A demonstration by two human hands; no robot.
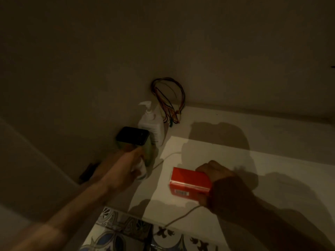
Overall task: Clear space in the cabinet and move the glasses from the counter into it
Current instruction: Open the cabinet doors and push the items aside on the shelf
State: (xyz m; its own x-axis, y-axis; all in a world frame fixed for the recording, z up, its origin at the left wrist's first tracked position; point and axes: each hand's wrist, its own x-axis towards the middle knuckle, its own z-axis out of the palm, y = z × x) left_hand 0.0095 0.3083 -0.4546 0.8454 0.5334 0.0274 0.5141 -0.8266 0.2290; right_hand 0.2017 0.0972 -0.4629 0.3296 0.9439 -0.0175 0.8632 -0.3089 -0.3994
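I look into a dim white cabinet shelf (235, 134). My left hand (125, 171) is wrapped around a green-and-white container with a black lid (133, 135), held near the left wall of the cabinet. My right hand (221, 176) grips a red box (188, 182) from its right side, and the box rests on the shelf near the front edge. No glasses are in view.
A white pump bottle (151, 124) stands in the back left corner. A bundle of coloured wires (170, 98) hangs on the back wall beside it. A thin white cord (181, 217) trails over the shelf's front edge. Patterned tiles (126, 230) show below.
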